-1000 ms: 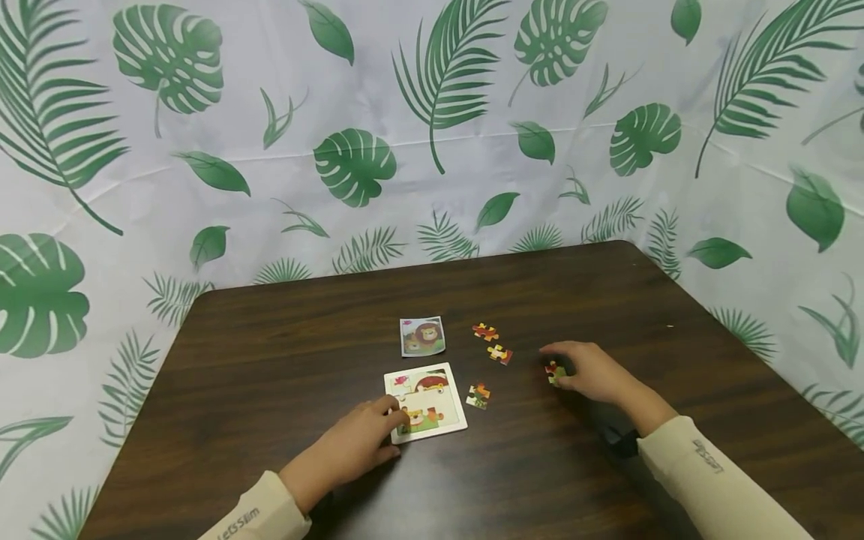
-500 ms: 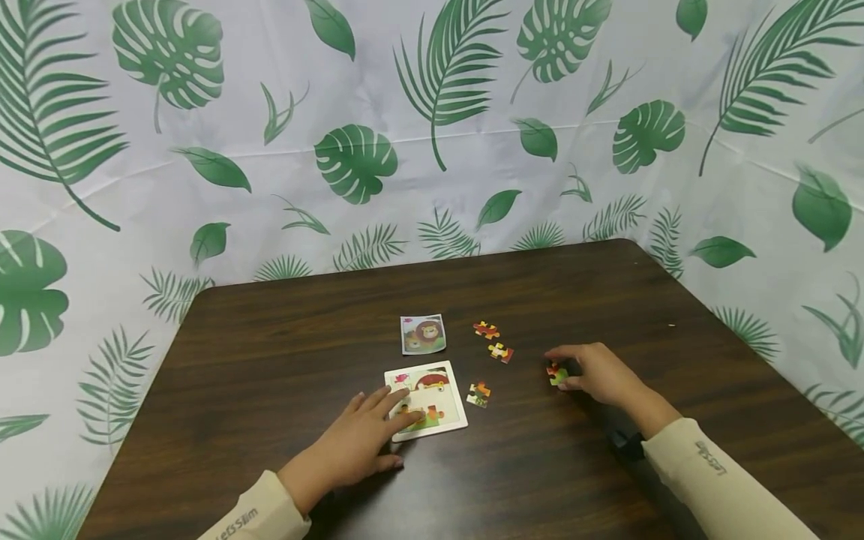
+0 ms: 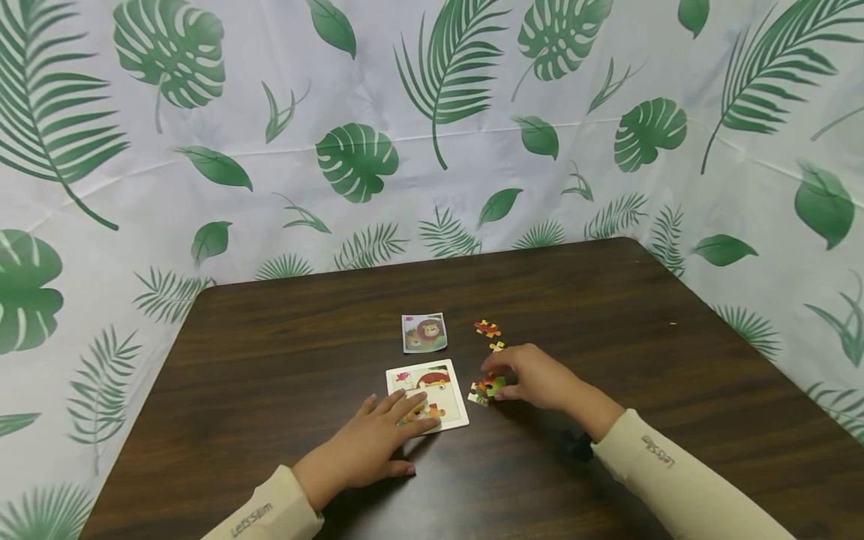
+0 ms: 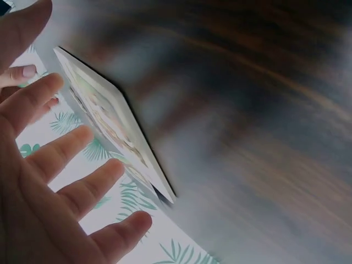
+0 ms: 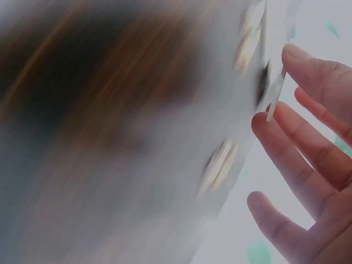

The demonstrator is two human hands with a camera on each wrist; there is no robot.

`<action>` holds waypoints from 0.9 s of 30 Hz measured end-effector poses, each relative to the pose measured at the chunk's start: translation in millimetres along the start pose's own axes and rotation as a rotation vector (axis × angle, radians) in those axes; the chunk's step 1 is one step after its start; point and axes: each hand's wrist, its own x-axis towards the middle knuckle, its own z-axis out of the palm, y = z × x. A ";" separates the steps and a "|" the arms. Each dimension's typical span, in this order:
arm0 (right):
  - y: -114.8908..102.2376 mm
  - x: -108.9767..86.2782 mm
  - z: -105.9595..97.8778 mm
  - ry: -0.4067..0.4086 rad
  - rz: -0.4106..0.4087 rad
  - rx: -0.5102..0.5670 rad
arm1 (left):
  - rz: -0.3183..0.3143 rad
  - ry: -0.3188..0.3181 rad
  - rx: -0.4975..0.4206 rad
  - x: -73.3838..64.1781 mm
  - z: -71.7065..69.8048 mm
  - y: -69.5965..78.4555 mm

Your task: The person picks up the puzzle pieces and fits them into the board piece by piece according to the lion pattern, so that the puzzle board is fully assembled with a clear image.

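Observation:
My right hand [image 3: 540, 382] pinches a jigsaw piece [image 3: 498, 385], green and red, between thumb and fingers. The right wrist view shows that same piece [image 5: 276, 94] edge-on, raised off the table. Just left of it in the head view lies an orange and white jigsaw piece [image 3: 477, 395]. A white-framed puzzle tray [image 3: 462, 405], partly filled with a lion picture, lies in front of my left hand [image 3: 367, 450]. The left fingers are spread over the tray's lower left part and hide some of it; whether they touch it I cannot tell.
Behind the tray lies a small lion picture card [image 3: 424, 334]. Right of the card are a red-orange jigsaw piece [image 3: 487, 328] and a yellow one [image 3: 496, 346], partly hidden by the right hand. A leaf-print cloth [image 3: 418, 97] hangs behind the dark wooden table [image 3: 304, 330].
My right hand has picked up the green and red jigsaw piece and carried it left towards the tray. The left hand's fingers have straightened and spread further over the tray.

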 end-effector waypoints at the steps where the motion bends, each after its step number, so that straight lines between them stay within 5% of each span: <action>1: -7.4 5.9 3.3 -0.010 -0.036 0.005 | 0.000 -0.007 -0.002 1.0 -0.7 0.9; 10: -47.2 33.9 25.9 -0.126 -0.128 -0.078 | -0.010 -0.071 0.005 4.3 -2.7 6.8; 27: -50.0 36.1 33.7 -0.126 -0.098 -0.102 | -0.007 -0.068 0.010 4.0 3.1 6.9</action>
